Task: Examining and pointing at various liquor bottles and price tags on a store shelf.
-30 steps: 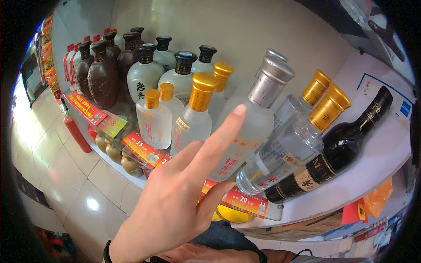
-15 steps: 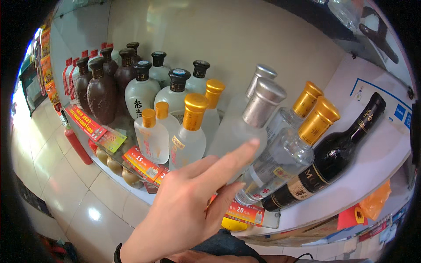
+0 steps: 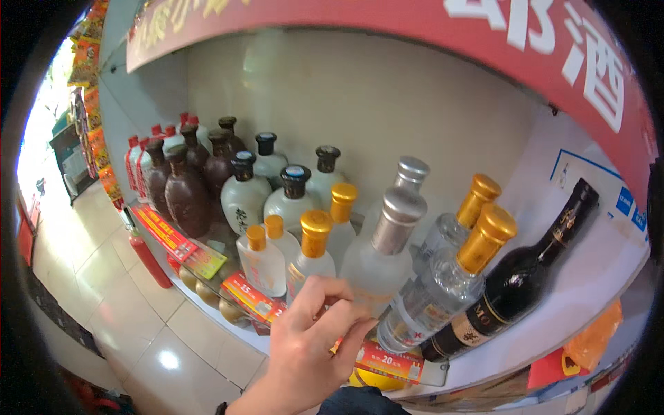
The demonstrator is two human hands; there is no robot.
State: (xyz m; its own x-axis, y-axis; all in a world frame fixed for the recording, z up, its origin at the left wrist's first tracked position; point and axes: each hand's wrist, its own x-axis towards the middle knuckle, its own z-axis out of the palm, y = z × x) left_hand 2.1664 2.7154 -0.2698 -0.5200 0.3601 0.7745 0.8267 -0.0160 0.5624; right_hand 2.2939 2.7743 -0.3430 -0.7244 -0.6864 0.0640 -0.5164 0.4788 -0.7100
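My left hand (image 3: 315, 339) reaches in from the lower left, with a black band at its wrist. Its fingers are curled toward the thumb, in front of the lower part of a frosted bottle (image 3: 379, 270) with a silver cap. Whatever lies between the fingertips is hidden. Just left of the hand stands a frosted bottle with a gold cap (image 3: 315, 235). To the right are clear gold-capped bottles (image 3: 443, 297) and a dark wine bottle (image 3: 519, 280) that appears tilted in the view. An orange price strip (image 3: 387, 361) runs along the shelf edge beside the hand. My right hand is not in view.
Brown bottles (image 3: 187, 200), pale black-capped bottles (image 3: 245, 197) and small gold-capped bottles (image 3: 264, 266) crowd the left of the shelf. A red sign board (image 3: 415, 28) hangs above. A red fire extinguisher (image 3: 149, 259) stands on the tiled floor (image 3: 138, 318).
My left hand has gone from pointing at the silver-capped bottle with a stretched index finger to curled fingers lower down. The view has tilted up, bringing in the red sign board.
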